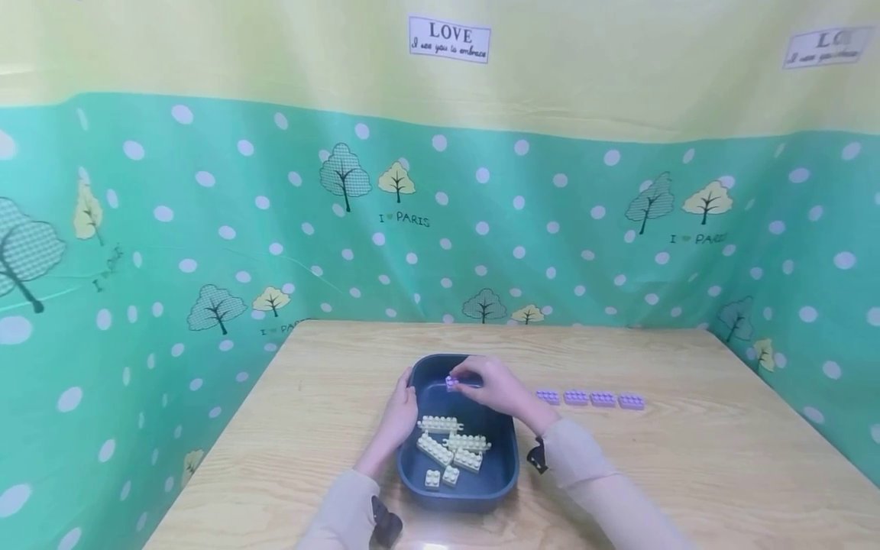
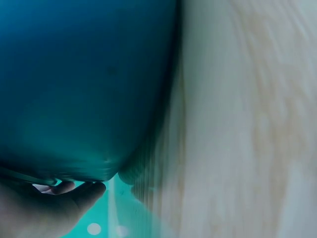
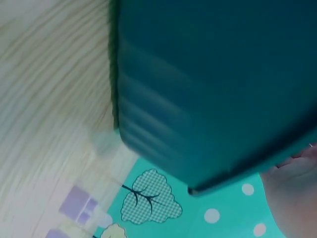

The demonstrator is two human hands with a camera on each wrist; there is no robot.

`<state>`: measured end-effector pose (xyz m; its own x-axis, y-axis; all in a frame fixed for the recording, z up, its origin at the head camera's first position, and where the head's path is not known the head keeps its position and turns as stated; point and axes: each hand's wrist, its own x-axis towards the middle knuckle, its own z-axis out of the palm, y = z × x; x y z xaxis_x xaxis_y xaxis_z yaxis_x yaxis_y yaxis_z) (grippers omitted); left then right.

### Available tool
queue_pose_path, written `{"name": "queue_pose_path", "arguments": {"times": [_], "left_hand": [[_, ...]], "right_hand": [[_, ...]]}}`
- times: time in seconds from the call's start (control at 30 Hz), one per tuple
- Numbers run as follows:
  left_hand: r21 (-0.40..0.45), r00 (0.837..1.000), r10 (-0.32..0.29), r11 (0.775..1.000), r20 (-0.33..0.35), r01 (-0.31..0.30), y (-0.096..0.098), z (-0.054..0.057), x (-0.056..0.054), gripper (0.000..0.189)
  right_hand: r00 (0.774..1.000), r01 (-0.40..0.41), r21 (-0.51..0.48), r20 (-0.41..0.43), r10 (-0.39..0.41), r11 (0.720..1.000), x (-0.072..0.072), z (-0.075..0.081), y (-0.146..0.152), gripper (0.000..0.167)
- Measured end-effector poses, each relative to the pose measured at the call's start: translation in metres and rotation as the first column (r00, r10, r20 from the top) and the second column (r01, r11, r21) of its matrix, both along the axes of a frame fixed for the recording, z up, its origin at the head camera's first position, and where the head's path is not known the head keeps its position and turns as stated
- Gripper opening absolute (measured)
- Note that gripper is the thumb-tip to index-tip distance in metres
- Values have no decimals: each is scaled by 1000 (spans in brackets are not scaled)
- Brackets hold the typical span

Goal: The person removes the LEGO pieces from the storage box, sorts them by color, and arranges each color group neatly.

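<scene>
A dark blue plastic bin (image 1: 457, 498) stands on the table. My left hand (image 1: 399, 412) holds its left side near the far end, the thumb at the rim; in the left wrist view, the thumb (image 2: 89, 196) and a fingertip show beside the bin's wall (image 2: 84, 99). Over the far part of the bin, my right hand (image 1: 491, 388) pinches a small purple toy building brick (image 1: 451, 383) between thumb and fingers. Cream building bricks (image 1: 435, 449) of several sizes lie in the near half of the bin. The right wrist view shows only part of the right hand (image 3: 294, 193); the brick is hidden there.
Several purple bricks (image 1: 589, 398) lie in a row on the wooden table (image 1: 687, 458), right of the bin and beyond my right forearm. A green and yellow printed cloth (image 1: 440, 252) hangs behind the table and along its sides.
</scene>
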<state>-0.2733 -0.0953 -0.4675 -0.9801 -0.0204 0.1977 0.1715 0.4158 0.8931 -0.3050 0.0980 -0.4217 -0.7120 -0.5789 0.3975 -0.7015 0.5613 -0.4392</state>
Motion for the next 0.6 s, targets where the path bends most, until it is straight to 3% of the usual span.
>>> {"name": "queue_pose_path", "arguments": {"times": [0.23, 0.6], "left_hand": [[15, 1000, -12, 1000, 6, 12, 0, 1, 1, 47], [13, 1000, -15, 1000, 10, 15, -1, 1, -2, 47]], "right_hand": [[999, 25, 1, -26, -25, 1000, 4, 3, 16, 20], [995, 98, -19, 33, -97, 995, 10, 6, 39, 20]]}}
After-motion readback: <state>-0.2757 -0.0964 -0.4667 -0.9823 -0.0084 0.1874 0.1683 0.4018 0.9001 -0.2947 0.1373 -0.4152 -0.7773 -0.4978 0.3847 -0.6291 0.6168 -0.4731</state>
